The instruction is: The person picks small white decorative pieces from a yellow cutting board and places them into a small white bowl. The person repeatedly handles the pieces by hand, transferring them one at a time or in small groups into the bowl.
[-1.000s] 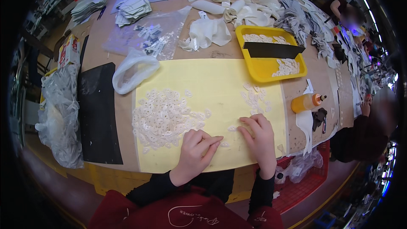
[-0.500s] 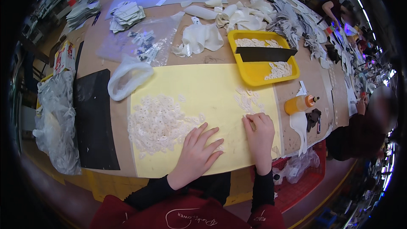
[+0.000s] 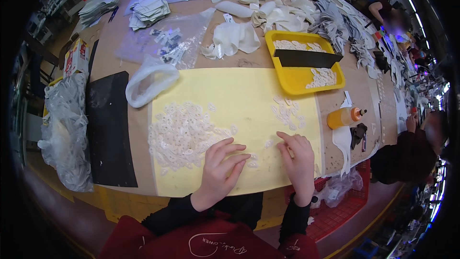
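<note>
Right hand [image 3: 299, 160] has drawn back from the smaller pale cluster [image 3: 287, 111].

Bright centre, dark fisheye edges

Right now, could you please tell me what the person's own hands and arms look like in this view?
The left hand and right hand are bare, with no gloves. Black sleeves reach the wrists, coming out from under a dark red top with shorter sleeves. White markings show on its front.
</note>
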Tool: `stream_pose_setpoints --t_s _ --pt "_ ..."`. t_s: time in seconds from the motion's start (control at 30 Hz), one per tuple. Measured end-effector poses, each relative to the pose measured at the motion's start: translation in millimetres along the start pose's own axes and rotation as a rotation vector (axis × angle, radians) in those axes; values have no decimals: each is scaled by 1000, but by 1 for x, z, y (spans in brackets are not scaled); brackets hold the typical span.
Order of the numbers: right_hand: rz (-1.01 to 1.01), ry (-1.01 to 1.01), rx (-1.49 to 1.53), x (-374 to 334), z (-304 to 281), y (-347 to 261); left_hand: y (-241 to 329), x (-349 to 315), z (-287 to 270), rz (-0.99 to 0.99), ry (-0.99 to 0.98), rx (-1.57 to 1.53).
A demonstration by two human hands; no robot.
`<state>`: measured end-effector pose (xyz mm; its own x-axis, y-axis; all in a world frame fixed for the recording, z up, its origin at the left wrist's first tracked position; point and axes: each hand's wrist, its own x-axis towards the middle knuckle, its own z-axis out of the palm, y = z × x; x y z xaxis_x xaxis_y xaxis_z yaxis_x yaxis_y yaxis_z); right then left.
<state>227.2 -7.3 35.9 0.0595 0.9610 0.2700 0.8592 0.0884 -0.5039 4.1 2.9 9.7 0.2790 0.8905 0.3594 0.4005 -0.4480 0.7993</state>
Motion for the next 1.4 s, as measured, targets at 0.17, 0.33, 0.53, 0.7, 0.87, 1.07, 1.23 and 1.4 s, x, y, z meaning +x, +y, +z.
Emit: stream_pose_setpoints --t_s 0.17,0.33,0.53,0.7,0.87,1.07,1.23,1.4 --pt "0 15 90 -6 26 0 2 2 0 -2 33 -24" --pt "135 30 158 -19 14 -15 0 -1 -2 -9 122 -70" --pt "223 -75 90 -49 -4 -29 -5 -10 -7 49 315 -111" --pt "85 -236 -100 -63 35 -49 -5 -16 -9 84 367 -148" --pt "48 -170 4 -32 87 -96 -13 -20 -7 179 441 -156" --pt "23 -161 518 4 88 -108 -17 -17 -4 16 661 -246" --pt "48 -114 62 39 50 -33 -8 -8 -7 35 266 -212" --pt "26 -141 -214 63 52 15 -2 2 -3 189 -141 -158"
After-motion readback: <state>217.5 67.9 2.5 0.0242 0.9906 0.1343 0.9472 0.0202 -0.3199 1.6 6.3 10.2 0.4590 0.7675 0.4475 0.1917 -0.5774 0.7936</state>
